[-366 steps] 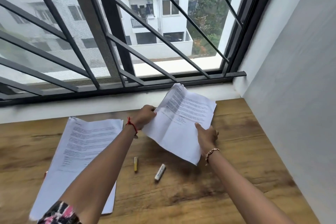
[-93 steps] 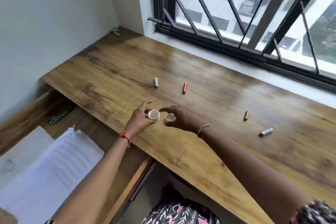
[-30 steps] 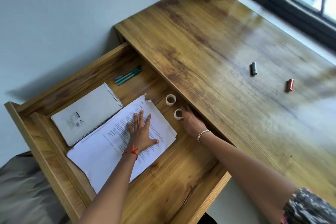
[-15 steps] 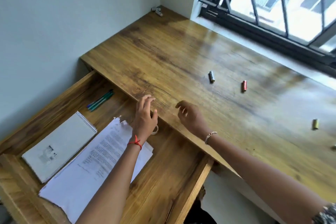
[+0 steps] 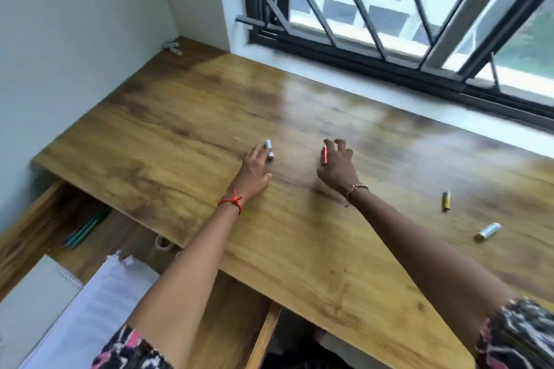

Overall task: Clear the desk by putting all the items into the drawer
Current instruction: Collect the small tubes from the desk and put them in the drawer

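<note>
On the wooden desk my left hand reaches forward with straight fingers, and its fingertips touch a small silver battery. Beside it, my right hand hovers with spread, bent fingers over a red battery that lies at its thumb side. Neither battery is lifted. Farther right lie a yellow battery and another silver battery. The drawer stands open at the lower left, below the desk edge.
Inside the drawer are printed papers, a spiral notebook, green pens and a tape roll. A small grey object sits in the far corner. The barred window runs along the back edge and a white wall stands on the left.
Both hands have left the drawer and reached out over the desk to the silver and red batteries. The view has swung up from the drawer toward the window.
</note>
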